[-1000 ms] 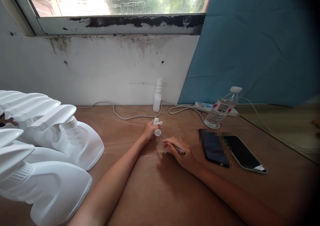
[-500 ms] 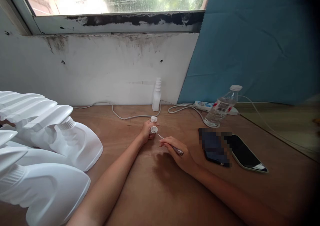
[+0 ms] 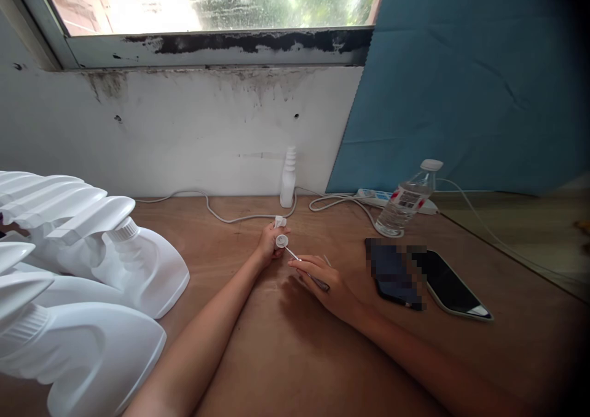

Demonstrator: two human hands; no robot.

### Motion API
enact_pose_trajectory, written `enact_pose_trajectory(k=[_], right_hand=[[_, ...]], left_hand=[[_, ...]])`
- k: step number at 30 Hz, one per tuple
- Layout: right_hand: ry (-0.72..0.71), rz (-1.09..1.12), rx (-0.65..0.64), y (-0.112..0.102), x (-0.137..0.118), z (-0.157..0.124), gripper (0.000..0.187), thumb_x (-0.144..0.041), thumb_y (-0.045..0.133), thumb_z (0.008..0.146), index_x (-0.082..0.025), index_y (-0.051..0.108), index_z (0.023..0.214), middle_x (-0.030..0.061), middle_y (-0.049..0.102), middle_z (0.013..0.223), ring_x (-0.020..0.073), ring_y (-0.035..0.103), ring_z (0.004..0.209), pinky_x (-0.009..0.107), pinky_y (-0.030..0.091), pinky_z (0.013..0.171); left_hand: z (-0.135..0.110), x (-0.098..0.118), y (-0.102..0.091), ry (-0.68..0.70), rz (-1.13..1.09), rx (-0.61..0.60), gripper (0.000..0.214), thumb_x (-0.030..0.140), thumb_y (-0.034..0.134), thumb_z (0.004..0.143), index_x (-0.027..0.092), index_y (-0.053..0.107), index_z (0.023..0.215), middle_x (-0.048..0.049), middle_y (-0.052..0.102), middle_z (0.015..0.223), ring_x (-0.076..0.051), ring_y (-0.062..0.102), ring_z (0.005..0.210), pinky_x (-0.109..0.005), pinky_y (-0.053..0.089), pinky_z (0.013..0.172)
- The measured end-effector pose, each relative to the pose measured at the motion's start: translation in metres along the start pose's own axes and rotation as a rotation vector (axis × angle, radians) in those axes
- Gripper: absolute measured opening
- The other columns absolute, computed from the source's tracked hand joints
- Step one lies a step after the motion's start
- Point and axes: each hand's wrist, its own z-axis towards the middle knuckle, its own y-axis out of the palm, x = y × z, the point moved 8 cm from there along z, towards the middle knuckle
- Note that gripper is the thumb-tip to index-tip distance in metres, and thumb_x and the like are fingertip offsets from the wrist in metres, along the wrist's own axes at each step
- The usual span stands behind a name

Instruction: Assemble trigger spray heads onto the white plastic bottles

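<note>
My left hand [image 3: 268, 243] is closed round a small white plastic sprayer part [image 3: 281, 241]. Its round, hollow end faces me, and a squarish end sticks up above my fingers. Between the fingers of my right hand [image 3: 322, 281] is a slim metal screwdriver-like tool [image 3: 294, 256], whose handle runs under the palm. The tool's tip meets the lower rim of the round end; whether it is inside cannot be made out. A thin pale strip [image 3: 327, 261] shows beside my right fingers. Behind my hands, a small white bottle [image 3: 288, 180] stands upright near the wall.
Several large white spray bottles [image 3: 106, 355] crowd the table's left side. At right are a clear water bottle [image 3: 403, 205], a power strip [image 3: 369, 195], a dark blurred object [image 3: 394, 275] and a phone [image 3: 456, 285]. A grey cable [image 3: 230, 220] runs along the wall.
The tool and my right hand have shifted slightly left, with the hand turned a little. The thin pale strip now shows beside my right fingers. My left hand keeps its hold.
</note>
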Motion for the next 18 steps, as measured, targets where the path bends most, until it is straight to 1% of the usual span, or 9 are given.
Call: enact_pose_trajectory(k=[4,6,9,14,16,18], right_hand=[[-0.047,0.001,-0.023,0.000,-0.006,0.000,0.030,-0.015,0.046,0.094,-0.022,0.062,0.118,0.0090,0.065,0.114,0.0162,0.063,0.103,0.029,0.052,0.088],[-0.077,0.031,-0.040,0.002,-0.008,0.000,0.033,-0.013,0.044,0.094,-0.022,0.060,0.121,0.0102,0.062,0.120,0.0165,0.061,0.110,0.030,0.051,0.091],[-0.103,0.051,-0.034,0.003,-0.008,-0.001,0.035,-0.010,0.043,0.094,-0.022,0.058,0.123,0.0113,0.059,0.124,0.0170,0.058,0.115,0.030,0.050,0.095],[-0.081,0.051,0.039,-0.003,-0.005,-0.001,0.030,-0.008,0.048,0.091,-0.022,0.060,0.115,0.0098,0.062,0.113,0.0171,0.062,0.102,0.031,0.050,0.087],[-0.090,0.054,0.072,-0.008,-0.009,0.000,0.026,-0.008,0.049,0.089,-0.020,0.062,0.108,0.0093,0.063,0.104,0.0176,0.061,0.093,0.032,0.050,0.081],[-0.096,0.066,0.094,-0.013,-0.013,0.001,0.020,-0.008,0.049,0.087,-0.018,0.062,0.098,0.0077,0.063,0.090,0.0171,0.059,0.082,0.032,0.048,0.074]], left_hand=[[0.000,0.000,-0.001,-0.035,-0.038,-0.002,0.036,0.038,0.069,0.061,0.020,0.039,0.073,0.0069,0.047,0.042,-0.005,0.028,0.023,-0.016,0.010,0.029],[0.000,-0.005,0.001,-0.113,-0.103,-0.045,0.031,0.040,0.063,0.067,0.019,0.040,0.065,0.0059,0.043,0.038,-0.005,0.026,0.023,-0.017,0.009,0.028],[-0.001,-0.011,0.005,-0.215,-0.185,-0.095,0.032,0.041,0.054,0.073,0.018,0.040,0.055,0.0042,0.039,0.034,-0.005,0.025,0.023,-0.018,0.009,0.028],[0.000,-0.011,0.004,-0.174,-0.153,-0.055,0.031,0.040,0.058,0.067,0.018,0.040,0.054,0.0024,0.043,0.037,-0.005,0.029,0.025,-0.017,0.012,0.027],[0.000,-0.010,0.002,-0.139,-0.154,-0.020,0.030,0.040,0.060,0.066,0.018,0.041,0.058,0.0019,0.047,0.040,-0.006,0.030,0.025,-0.018,0.012,0.027],[0.000,-0.008,-0.001,-0.088,-0.154,0.030,0.031,0.040,0.063,0.064,0.019,0.041,0.066,0.0024,0.050,0.044,-0.007,0.032,0.027,-0.018,0.013,0.028]])
